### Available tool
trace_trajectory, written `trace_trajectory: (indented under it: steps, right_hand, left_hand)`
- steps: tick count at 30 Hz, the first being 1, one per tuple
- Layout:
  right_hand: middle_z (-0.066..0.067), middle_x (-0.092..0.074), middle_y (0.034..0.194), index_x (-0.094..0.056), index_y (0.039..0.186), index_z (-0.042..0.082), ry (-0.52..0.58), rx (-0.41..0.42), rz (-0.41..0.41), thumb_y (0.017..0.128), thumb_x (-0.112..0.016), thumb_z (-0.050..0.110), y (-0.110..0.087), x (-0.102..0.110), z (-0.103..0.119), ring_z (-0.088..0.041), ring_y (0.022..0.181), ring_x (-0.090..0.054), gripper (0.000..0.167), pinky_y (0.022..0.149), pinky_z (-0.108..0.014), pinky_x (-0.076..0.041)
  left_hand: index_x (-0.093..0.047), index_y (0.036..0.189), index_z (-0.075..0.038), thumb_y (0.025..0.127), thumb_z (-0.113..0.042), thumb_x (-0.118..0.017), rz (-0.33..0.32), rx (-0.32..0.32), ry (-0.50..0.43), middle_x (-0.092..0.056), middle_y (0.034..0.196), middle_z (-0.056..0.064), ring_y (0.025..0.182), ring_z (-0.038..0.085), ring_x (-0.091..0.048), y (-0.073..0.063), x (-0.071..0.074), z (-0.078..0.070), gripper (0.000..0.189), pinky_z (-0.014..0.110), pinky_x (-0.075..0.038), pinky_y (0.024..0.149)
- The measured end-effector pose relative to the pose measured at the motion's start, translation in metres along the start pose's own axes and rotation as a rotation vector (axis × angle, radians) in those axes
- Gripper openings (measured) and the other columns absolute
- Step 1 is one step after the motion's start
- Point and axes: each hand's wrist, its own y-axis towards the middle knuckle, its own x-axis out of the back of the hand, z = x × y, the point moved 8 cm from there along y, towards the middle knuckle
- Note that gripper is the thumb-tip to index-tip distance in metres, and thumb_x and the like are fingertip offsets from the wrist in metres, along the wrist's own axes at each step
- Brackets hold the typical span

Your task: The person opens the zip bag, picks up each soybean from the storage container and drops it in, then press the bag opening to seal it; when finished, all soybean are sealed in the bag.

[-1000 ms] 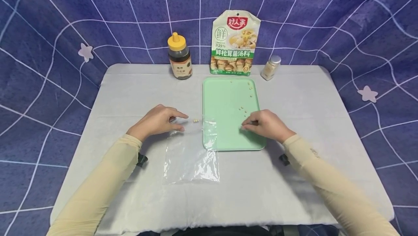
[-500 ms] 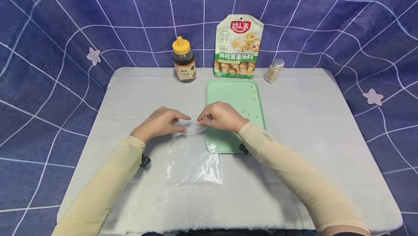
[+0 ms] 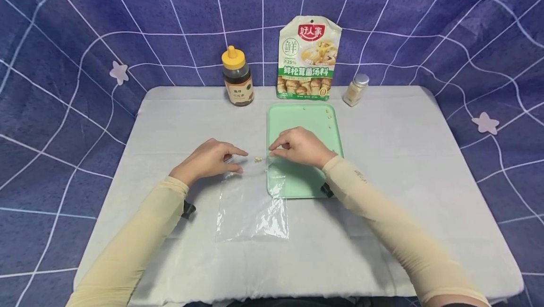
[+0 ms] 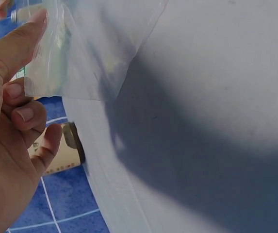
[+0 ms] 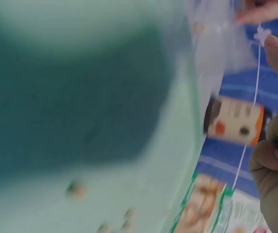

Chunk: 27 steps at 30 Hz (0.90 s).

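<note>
My left hand (image 3: 210, 158) holds the mouth of a clear plastic bag (image 3: 252, 217), thumb and forefinger spread apart. In the left wrist view, one straight finger (image 4: 27, 39) lies against the bag's film while the other fingers curl beside its edge. A few small pale kernel-like pieces (image 3: 258, 159) show at the bag's mouth. My right hand (image 3: 299, 145) hovers over the left side of a green tray (image 3: 303, 184), close to the bag; its thumb and forefinger tips are slightly apart, with nothing visible between them. More pale pieces (image 3: 329, 116) lie on the tray.
Behind the tray stands a mushroom soup seasoning pouch (image 3: 309, 59). A yellow-capped dark bottle (image 3: 238, 78) is to its left, a small silver-lidded jar (image 3: 356, 90) to its right. White cloth (image 3: 178, 118) covers the table; a blue gridded curtain (image 3: 170, 9) surrounds it.
My right hand went left from the tray to the bag's mouth with a small piece, let it go, then drew back slightly right. My left hand stays at the bag.
</note>
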Motion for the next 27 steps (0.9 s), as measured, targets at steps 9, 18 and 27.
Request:
trace_trajectory:
  steps: [9, 18, 27]
  right_hand:
    - [0.010, -0.073, 0.092, -0.083, 0.098, 0.013, -0.016, -0.120, -0.041, 0.089, -0.082, 0.020, -0.066, 0.020, -0.058, -0.007, 0.073, -0.064, 0.012, 0.067, -0.031, -0.052]
    - [0.014, -0.072, 0.088, -0.083, 0.097, 0.018, 0.005, -0.176, -0.011, 0.084, -0.086, 0.018, -0.114, 0.013, -0.086, -0.005, 0.083, -0.068, 0.014, 0.072, -0.030, -0.054]
    - [0.013, -0.073, 0.092, -0.083, 0.097, 0.020, -0.013, -0.202, -0.003, 0.085, -0.085, 0.020, -0.114, 0.009, -0.090, -0.007, 0.086, -0.069, 0.012, 0.076, -0.032, -0.055]
  left_hand:
    - [-0.077, 0.122, -0.023, 0.081, -0.042, -0.086, 0.002, 0.008, 0.000, -0.048, 0.065, -0.008, 0.051, 0.008, -0.033, 0.001, 0.002, 0.000, 0.046, 0.033, -0.031, 0.053]
    - [-0.077, 0.122, -0.024, 0.081, -0.041, -0.086, -0.001, 0.002, 0.002, -0.048, 0.064, -0.009, 0.050, 0.008, -0.032, 0.001, -0.002, 0.002, 0.045, 0.034, -0.031, 0.052]
    - [-0.077, 0.122, -0.024, 0.082, -0.042, -0.086, -0.004, -0.003, -0.004, -0.046, 0.061, -0.009, 0.049, 0.008, -0.029, 0.002, -0.002, 0.000, 0.045, 0.033, -0.030, 0.051]
